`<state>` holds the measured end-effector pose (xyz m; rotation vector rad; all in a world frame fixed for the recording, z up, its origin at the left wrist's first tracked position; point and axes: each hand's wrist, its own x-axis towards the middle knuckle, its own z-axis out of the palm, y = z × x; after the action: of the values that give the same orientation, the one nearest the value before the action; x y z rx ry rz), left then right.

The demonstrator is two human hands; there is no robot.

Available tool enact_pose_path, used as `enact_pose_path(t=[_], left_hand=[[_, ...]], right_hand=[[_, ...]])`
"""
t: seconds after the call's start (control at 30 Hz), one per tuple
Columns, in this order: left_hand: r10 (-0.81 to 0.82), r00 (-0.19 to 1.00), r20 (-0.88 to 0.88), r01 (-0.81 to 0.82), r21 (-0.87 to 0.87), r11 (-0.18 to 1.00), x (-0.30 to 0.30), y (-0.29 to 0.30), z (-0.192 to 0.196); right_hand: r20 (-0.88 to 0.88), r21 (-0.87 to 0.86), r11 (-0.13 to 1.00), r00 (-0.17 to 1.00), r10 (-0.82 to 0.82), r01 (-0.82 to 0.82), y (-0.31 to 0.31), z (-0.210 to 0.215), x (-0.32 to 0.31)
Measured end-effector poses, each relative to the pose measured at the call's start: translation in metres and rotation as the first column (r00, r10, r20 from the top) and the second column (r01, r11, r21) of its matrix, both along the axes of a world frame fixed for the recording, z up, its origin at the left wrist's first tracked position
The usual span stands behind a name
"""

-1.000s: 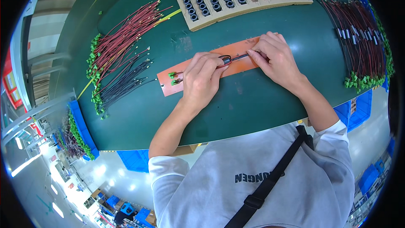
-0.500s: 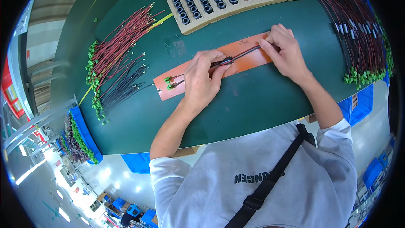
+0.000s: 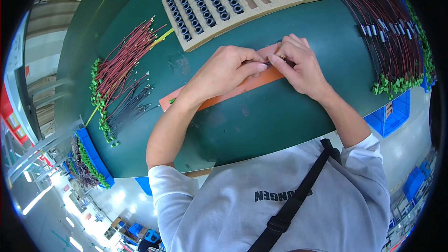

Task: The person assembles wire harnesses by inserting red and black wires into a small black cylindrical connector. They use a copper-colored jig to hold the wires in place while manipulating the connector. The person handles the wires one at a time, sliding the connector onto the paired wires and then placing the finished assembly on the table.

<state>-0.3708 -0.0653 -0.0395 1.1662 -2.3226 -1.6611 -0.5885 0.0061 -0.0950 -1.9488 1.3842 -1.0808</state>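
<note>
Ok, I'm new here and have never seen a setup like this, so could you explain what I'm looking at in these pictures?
There is no machine here, just a person's two bare hands. The view comes from a fisheye camera on their head, looking down, so straight edges bend and picture left is the person's left.

On the green table sits a pale tray with rows of dark rings. At left lie red wires and black wires with green ends; at right, a bundle of similar wires.

The left hand and right hand meet over an orange board, seemingly pinching a thin strand, mostly hidden by the fingers.
</note>
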Motion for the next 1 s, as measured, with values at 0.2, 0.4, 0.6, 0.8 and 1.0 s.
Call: enact_pose_path(t=[0.2, 0.4, 0.6, 0.8, 1.0], left_hand=[[0.135, 0.989, 0.054, -0.140, 0.125, 0.982, -0.011, 0.004, -0.009], [0.151, 0.988, 0.032, -0.153, 0.091, 0.984, -0.009, 0.006, -0.005], [0.149, 0.988, -0.032, -0.142, 0.163, 0.976, -0.008, 0.001, -0.001], [-0.024, 0.996, 0.088, 0.012, 0.136, 0.991, -0.017, -0.012, 0.000], [0.073, 0.991, 0.113, -0.093, 0.180, 0.979, -0.019, -0.010, -0.003]], right_hand=[[0.055, 0.050, 0.998, 0.998, 0.025, -0.027, 0.001, 0.001, -0.003], [0.071, 0.091, 0.995, 0.996, -0.053, 0.046, -0.002, 0.008, 0.003], [0.108, 0.150, 0.984, 0.988, -0.113, 0.096, -0.009, -0.004, 0.002], [0.056, 0.047, 0.993, 0.992, -0.111, 0.109, -0.003, -0.003, 0.005], [0.027, 0.026, 0.995, 0.995, -0.101, 0.100, -0.002, -0.003, 0.006]])
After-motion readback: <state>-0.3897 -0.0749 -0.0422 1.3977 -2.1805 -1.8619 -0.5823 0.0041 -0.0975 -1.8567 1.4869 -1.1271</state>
